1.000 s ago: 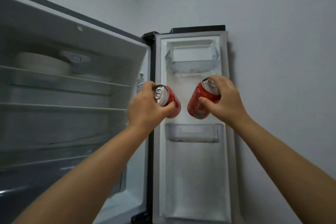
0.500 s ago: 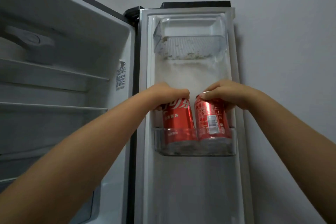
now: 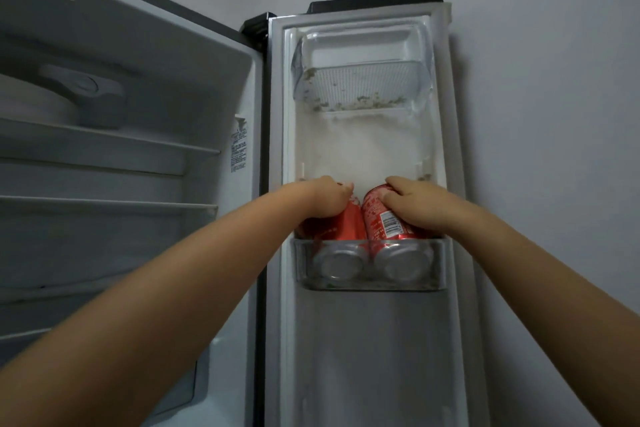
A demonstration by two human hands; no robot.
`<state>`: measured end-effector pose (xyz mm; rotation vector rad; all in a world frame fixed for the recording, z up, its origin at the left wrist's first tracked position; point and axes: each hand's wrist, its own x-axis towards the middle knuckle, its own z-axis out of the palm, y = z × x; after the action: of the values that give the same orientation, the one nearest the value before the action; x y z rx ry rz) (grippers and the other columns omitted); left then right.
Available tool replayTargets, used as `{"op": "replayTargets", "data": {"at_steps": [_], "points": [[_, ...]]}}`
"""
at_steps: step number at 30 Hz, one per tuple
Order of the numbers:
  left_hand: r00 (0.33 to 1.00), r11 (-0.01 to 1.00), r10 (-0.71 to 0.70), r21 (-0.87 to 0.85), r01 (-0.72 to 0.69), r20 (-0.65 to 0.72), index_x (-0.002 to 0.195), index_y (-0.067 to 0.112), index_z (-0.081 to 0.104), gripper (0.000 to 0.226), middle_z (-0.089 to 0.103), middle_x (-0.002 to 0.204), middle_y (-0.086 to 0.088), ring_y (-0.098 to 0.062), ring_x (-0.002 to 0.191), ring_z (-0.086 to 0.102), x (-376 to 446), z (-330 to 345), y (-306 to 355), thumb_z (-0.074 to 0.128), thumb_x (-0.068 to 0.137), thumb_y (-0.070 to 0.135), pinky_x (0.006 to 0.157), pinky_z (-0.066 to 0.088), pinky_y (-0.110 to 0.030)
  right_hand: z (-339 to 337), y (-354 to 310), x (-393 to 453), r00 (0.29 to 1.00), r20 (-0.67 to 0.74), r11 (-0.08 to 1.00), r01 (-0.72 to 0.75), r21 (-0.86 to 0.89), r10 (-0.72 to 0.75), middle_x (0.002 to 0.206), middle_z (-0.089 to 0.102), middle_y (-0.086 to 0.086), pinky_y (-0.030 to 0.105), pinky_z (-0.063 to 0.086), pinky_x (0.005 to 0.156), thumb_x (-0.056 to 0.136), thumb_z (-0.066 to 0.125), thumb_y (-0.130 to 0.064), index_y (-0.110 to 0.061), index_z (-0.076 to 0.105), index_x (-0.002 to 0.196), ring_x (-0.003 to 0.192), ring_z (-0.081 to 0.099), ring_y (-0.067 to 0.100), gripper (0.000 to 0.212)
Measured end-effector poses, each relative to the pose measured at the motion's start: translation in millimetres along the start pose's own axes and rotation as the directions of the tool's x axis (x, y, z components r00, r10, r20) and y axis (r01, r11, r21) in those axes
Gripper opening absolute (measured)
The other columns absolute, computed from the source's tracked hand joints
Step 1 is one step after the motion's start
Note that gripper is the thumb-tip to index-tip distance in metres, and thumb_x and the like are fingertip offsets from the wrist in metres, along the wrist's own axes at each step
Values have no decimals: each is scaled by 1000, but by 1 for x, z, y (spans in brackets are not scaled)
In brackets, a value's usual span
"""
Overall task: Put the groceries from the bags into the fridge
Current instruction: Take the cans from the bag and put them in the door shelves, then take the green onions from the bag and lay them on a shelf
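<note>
Two red soda cans stand side by side, touching or nearly so, in the clear door bin (image 3: 440,265) of the open fridge door (image 3: 367,350). The left hand (image 3: 323,198) has its fingers curled over the top of the left can (image 3: 341,224); the right hand (image 3: 415,203) grips the right can (image 3: 382,222) the same way, fingers wrapped round its upper wall. These cans are likely full, so fairly heavy for their size, stiff but thin-walled and smooth (possibly slick if chilled); holding high on the body, near the rim, seems the surest grip. Both lids are hidden under the hands, and the bin's plastic blurs the bases. The upper bin (image 3: 360,87) holds some specks, perhaps crumbs or frost. No bags are in view.
</note>
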<state>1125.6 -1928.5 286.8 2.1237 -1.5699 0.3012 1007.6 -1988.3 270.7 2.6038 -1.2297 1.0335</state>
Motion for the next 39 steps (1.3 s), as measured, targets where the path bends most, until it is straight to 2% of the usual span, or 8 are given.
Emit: {"op": "replayTargets", "data": {"at_steps": [9,13,18,21,24,27,29,39], "points": [[921,987,-7,147,70,-388,118,5,55,32,56,125,-17,-35,110,55,-93,28,6,38,96,20,86,46,-39,7,-1,-64,829,-483,920,377,107,-283,94,64,28,34,39,71,87,54,-11,10,65,83,90,59,37,23],[936,931,-129,285,228,-328,111,3,55,27,56,118,-15,-33,111,51,-179,41,-7,38,94,15,79,41,-37,33,-27,-119,828,-403,847,494,198,-389,73,65,29,41,52,63,70,62,-4,9,63,65,68,64,40,14],[889,803,-401,383,457,-221,111,2,54,26,54,121,-15,-32,114,48,-312,36,-40,37,95,14,80,40,-36,44,-88,-207,870,-140,760,483,434,-473,118,61,21,36,39,95,86,50,1,4,62,112,113,54,34,28],[804,709,-561,389,589,-196,112,3,54,26,54,121,-15,-32,115,49,-418,29,-60,40,94,16,81,42,-38,43,-142,-291,817,58,708,459,536,-574,87,65,22,36,41,75,92,49,-18,1,67,80,85,58,33,29],[699,595,-692,406,694,-179,116,4,53,30,53,124,-16,-34,119,48,-536,21,-75,42,93,18,90,44,-41,39,-201,-389,710,221,671,447,591,-668,64,50,16,30,30,63,94,47,-24,-10,43,50,64,46,27,47],[608,487,-772,441,754,-186,119,3,52,31,53,126,-16,-34,120,47,-667,4,-82,40,94,18,90,43,-40,25,-262,-498,609,276,585,392,710,-744,107,62,22,35,42,83,88,55,-11,2,60,98,101,57,32,17],[544,411,-817,469,782,-191,122,5,50,32,51,128,-15,-33,121,46,-763,-11,-83,39,95,17,92,42,-40,10,-305,-577,503,262,503,435,747,-824,122,58,20,36,41,93,83,57,-8,1,55,116,113,53,33,34],[242,171,-965,467,868,-97,122,6,53,34,56,122,-10,-28,113,51,-1145,-52,-73,39,92,12,84,44,-34,-42,-444,-911,75,336,337,397,853,-939,114,63,14,31,41,87,91,51,-22,-2,64,104,105,56,28,27]]}}
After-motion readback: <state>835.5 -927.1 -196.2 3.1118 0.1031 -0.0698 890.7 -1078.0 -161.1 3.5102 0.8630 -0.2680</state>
